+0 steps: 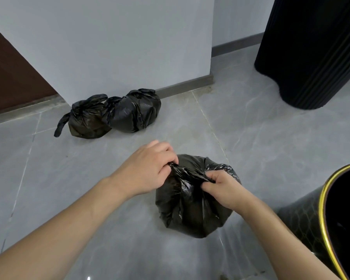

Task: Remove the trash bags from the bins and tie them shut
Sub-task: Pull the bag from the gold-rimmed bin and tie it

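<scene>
A full black trash bag point(192, 215) sits on the grey tiled floor in front of me. My left hand point(148, 170) pinches one gathered end of its top, and my right hand point(223, 187) grips the other end, with the plastic stretched tight between them. Two more black bags, one on the left point(85, 122) and one on the right point(134, 113), lie knotted side by side against the wall's base. A black bin with a gold rim point(327, 201) stands open at my lower right, with no liner visible inside.
A tall black ribbed bin point(311, 53) stands at the upper right. A white wall corner point(109, 47) with grey skirting juts out behind the tied bags. A dark brown door point(10, 73) is at the far left.
</scene>
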{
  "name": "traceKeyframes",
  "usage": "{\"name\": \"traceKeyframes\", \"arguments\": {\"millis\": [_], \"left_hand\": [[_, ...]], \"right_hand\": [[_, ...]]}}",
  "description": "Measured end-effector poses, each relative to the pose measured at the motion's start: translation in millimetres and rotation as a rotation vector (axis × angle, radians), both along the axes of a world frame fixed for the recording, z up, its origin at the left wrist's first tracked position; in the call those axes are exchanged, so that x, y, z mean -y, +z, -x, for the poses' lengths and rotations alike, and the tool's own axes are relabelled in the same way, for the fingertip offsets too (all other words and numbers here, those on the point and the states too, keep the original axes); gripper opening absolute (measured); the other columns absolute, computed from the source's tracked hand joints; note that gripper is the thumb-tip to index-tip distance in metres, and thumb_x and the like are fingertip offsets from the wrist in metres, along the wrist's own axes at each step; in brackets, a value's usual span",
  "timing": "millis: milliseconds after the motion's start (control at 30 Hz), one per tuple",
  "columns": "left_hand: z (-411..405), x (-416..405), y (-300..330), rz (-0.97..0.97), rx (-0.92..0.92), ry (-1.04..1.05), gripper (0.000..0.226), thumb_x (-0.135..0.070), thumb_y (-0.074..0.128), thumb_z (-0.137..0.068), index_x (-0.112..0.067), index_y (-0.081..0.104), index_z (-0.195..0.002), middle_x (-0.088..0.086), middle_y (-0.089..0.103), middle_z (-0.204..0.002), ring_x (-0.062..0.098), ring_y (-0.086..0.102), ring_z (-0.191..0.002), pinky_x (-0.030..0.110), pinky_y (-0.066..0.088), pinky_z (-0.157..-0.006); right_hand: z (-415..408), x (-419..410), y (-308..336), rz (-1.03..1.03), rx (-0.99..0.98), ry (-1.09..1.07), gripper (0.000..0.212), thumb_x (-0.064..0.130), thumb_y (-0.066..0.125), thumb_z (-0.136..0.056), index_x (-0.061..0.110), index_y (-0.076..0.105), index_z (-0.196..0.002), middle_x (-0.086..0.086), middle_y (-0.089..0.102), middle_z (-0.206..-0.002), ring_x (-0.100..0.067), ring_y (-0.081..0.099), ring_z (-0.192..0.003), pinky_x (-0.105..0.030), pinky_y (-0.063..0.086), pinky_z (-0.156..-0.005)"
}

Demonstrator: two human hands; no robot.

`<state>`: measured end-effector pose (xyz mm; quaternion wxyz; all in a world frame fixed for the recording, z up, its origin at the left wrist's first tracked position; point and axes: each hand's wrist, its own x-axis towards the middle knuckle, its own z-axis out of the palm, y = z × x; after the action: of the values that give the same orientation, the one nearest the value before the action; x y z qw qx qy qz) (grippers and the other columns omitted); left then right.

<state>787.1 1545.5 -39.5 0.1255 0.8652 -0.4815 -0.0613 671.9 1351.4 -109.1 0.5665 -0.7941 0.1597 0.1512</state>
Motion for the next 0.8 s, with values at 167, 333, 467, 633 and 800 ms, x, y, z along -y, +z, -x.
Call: {"name": "traceKeyframes", "arguments": {"millis": [167,333,467,633,800], "left_hand": [[-3.4,19.1,5.5,0.103,-0.293,0.061,0.013,-0.025,0.048,-0.085,-0.024,0.059,-0.089,-0.011,0.057,-0.112,0.011,0.044,-0.109,0.022,0.032,-0.097],[-6.4,31.1,10.7,0.146,-0.447,0.067,0.011,-0.026,0.048,-0.083,-0.035,0.053,-0.081,-0.013,0.057,-0.117,0.006,0.045,-0.111,0.009,0.029,-0.09],[-6.3,34.8,12.2,0.202,-0.468,0.084,0.013,-0.023,0.048,-0.081,-0.018,0.061,-0.082,-0.013,0.059,-0.114,0.003,0.05,-0.106,0.012,0.035,-0.088],[-6.2,40.1,8.7,0.24,-0.601,0.158,0.019,-0.024,0.046,-0.081,-0.031,0.064,-0.083,-0.015,0.063,-0.119,-0.003,0.053,-0.112,0.011,0.034,-0.096],[-2.6,44.7,-8.9,0.253,-0.807,0.247,0.024,-0.015,0.049,-0.092,-0.016,0.071,-0.101,-0.008,0.07,-0.105,0.004,0.061,-0.104,0.018,0.042,-0.096]], "right_hand": [[-4.8,4.9,14.0,0.109,0.054,0.009,0.009,0.003,0.048,-0.08,0.004,0.049,-0.072,-0.001,0.044,-0.059,-0.014,0.041,-0.054,-0.03,0.036,-0.055],[-5.4,5.5,19.9,-0.167,-0.016,-0.206,0.005,-0.002,0.049,-0.076,-0.004,0.052,-0.079,-0.011,0.042,-0.062,-0.022,0.035,-0.048,-0.029,0.025,-0.043],[-1.6,4.1,33.5,-0.299,-0.053,-0.247,0.007,0.002,0.048,-0.067,0.006,0.047,-0.062,-0.009,0.039,-0.057,-0.018,0.032,-0.046,-0.021,0.024,-0.044],[2.7,0.6,45.5,-0.45,-0.051,-0.108,0.021,0.032,0.068,-0.076,0.012,0.06,-0.076,-0.001,0.064,-0.073,-0.018,0.063,-0.07,-0.029,0.049,-0.069],[-2.3,-6.0,46.6,-0.07,-0.059,0.121,0.028,0.037,0.077,-0.072,0.018,0.06,-0.061,0.009,0.06,-0.057,-0.009,0.058,-0.055,-0.027,0.047,-0.062]]}}
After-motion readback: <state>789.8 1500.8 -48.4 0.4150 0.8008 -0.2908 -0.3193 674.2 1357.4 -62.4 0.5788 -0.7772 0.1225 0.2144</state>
